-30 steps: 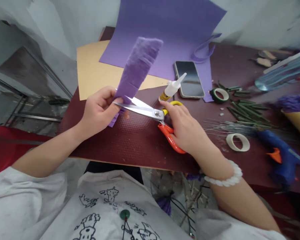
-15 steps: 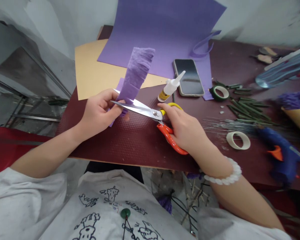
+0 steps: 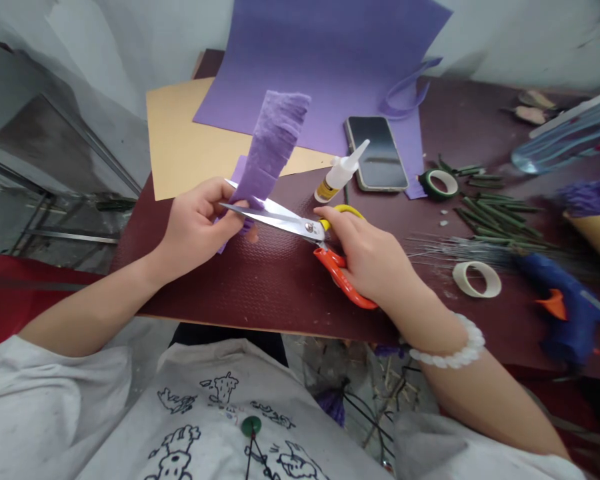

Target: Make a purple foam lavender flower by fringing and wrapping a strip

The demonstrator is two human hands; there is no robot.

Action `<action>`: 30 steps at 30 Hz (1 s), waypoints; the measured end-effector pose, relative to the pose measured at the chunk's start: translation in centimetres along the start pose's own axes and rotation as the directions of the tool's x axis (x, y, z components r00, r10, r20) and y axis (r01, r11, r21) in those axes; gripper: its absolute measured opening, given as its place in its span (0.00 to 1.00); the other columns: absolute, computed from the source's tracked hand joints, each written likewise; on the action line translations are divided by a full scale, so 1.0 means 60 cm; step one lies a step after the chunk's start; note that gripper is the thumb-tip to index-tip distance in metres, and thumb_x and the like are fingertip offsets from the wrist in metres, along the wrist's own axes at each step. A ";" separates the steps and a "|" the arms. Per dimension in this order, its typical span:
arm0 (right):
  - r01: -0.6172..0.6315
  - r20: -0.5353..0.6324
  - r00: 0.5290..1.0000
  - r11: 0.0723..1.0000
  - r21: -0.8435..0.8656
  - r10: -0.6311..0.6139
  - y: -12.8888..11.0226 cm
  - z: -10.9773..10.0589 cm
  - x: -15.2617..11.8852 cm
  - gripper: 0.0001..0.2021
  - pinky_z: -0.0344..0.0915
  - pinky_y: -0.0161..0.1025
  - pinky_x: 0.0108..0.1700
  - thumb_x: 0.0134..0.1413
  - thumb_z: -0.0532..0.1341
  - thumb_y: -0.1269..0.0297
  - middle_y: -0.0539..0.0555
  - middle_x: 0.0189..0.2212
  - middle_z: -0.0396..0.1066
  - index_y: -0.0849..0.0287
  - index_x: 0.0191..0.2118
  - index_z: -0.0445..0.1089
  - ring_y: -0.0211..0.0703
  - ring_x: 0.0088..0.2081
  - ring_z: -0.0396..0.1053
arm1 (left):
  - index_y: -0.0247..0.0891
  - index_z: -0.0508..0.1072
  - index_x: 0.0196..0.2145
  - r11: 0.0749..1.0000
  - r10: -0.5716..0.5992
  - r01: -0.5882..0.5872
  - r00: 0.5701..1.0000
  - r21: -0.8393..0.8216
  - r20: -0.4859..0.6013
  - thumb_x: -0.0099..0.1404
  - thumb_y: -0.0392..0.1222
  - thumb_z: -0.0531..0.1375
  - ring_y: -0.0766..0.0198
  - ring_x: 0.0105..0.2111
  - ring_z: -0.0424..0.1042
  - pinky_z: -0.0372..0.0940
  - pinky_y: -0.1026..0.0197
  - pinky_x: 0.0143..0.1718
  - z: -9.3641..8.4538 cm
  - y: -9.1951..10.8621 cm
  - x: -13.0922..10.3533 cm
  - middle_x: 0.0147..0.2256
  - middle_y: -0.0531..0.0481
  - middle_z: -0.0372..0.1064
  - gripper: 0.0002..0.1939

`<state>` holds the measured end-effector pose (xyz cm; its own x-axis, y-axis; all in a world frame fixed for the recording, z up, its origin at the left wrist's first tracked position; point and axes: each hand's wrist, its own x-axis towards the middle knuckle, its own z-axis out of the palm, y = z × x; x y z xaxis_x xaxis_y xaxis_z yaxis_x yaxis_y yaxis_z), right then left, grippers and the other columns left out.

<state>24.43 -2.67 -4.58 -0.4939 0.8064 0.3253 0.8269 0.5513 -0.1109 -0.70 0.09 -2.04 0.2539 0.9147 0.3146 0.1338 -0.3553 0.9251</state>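
The left hand pinches a fuzzy purple paper strip between thumb and fingers, holding it upright above the maroon tabletop. The right hand grips red-and-yellow-handled metal scissors, their blades parted around the strip. Slits mark its upper stretch; nearer the blades it seems uncut, though fingers obscure the lower end. Behind lies a large purple sheet.

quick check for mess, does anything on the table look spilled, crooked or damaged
I see no clear spill or damage. Slightly untidy: a thin purple strip lies curled by the large purple sheet's right edge, and two small white bits sit loose near the green tape roll, perhaps scraps.
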 end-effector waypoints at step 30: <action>-0.056 0.005 0.998 0.998 -0.002 0.056 -0.003 0.003 -0.002 0.19 0.62 0.40 0.32 0.57 0.52 0.62 0.58 0.34 0.74 0.63 0.51 0.65 0.47 0.34 0.70 | 0.36 0.73 0.31 0.997 -0.009 0.011 1.000 -0.077 0.021 0.62 0.38 0.60 0.65 0.23 0.75 0.71 0.64 0.27 -0.002 0.004 0.004 0.23 0.52 0.74 0.03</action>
<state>24.31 -2.83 -4.74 -0.4479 0.8371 0.3142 0.8538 0.5047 -0.1275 -0.74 0.28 -1.71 0.2730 0.9135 0.3015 0.0628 -0.3297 0.9420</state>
